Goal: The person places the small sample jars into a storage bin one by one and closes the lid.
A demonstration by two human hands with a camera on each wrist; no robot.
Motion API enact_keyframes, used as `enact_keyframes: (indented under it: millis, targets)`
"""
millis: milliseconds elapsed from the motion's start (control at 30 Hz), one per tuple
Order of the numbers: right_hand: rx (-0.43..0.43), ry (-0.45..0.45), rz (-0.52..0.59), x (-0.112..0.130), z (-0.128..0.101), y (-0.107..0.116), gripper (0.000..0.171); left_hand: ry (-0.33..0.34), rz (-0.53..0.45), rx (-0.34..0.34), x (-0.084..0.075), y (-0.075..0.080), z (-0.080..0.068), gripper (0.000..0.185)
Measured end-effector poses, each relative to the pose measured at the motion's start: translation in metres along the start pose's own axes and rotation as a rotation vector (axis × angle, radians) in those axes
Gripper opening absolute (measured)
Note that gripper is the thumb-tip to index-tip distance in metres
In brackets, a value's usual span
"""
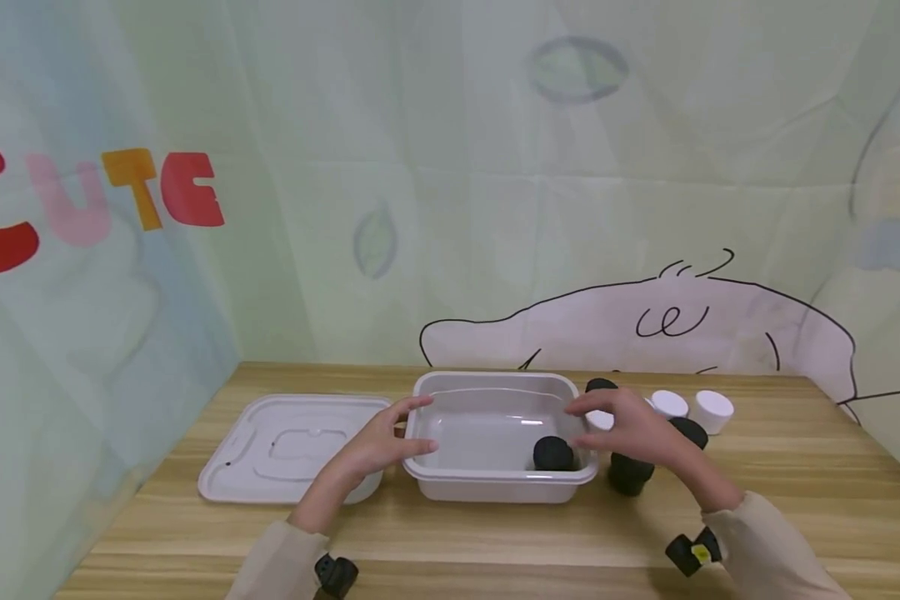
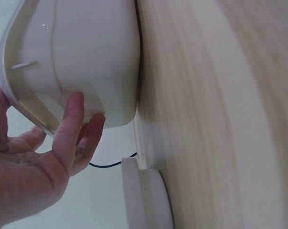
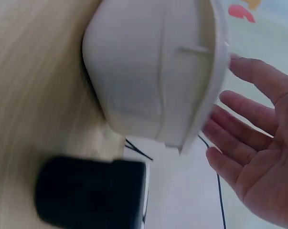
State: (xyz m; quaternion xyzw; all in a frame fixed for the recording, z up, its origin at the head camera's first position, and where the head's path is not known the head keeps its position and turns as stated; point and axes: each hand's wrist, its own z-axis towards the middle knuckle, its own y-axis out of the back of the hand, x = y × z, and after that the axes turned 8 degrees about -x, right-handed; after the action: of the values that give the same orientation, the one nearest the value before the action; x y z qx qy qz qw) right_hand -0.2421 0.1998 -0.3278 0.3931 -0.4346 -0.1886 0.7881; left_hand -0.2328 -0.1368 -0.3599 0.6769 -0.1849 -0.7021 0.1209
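A white plastic box (image 1: 487, 487) stands uncovered on the wooden table. My left hand (image 1: 378, 442) grips its left end, with thumb and a finger over the rim and other fingers against the outer wall in the left wrist view. The right hand (image 1: 630, 429) is at the box's right rim, its fingers spread and loosely bent; the right wrist view shows the palm (image 3: 272, 186) holding nothing. Inside the box, in the near right corner, lies a small black jar-like piece (image 1: 552, 454). Another black jar (image 3: 86, 191) stands on the table beside the box.
Left of the box lies a flat white lid (image 1: 300, 450). Several small white cups (image 1: 714, 412) and black ones (image 1: 630, 475) stand to the right, partly hidden by the right hand. A printed cloth (image 1: 480, 208) hangs behind the wooden table (image 1: 495, 550).
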Motion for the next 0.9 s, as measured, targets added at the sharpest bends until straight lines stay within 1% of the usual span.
enact_keyframes:
  millis: [167,333,500,700,800,900]
  targets:
    - [-0.074,-0.026,0.083,-0.011,-0.012,0.012,0.04,-0.004,-0.006,0.005,0.0,0.002,0.0,0.062]
    - [-0.104,-0.041,0.078,-0.022,-0.027,0.017,0.042,0.002,-0.003,0.006,-0.001,0.003,-0.001,0.062]
    - [-0.094,-0.041,0.067,-0.033,-0.039,0.019,0.043,0.003,-0.005,0.008,-0.001,0.003,-0.001,0.063]
    - [-0.075,-0.029,0.055,-0.045,-0.049,0.019,0.046,0.008,0.002,0.009,-0.002,0.002,0.0,0.063]
    - [-0.058,-0.041,0.037,-0.048,-0.052,0.019,0.05,0.006,-0.006,0.01,-0.001,0.002,0.0,0.063]
    - [-0.037,-0.071,0.018,-0.05,-0.054,0.019,0.054,0.006,-0.009,0.011,-0.001,0.002,0.0,0.063]
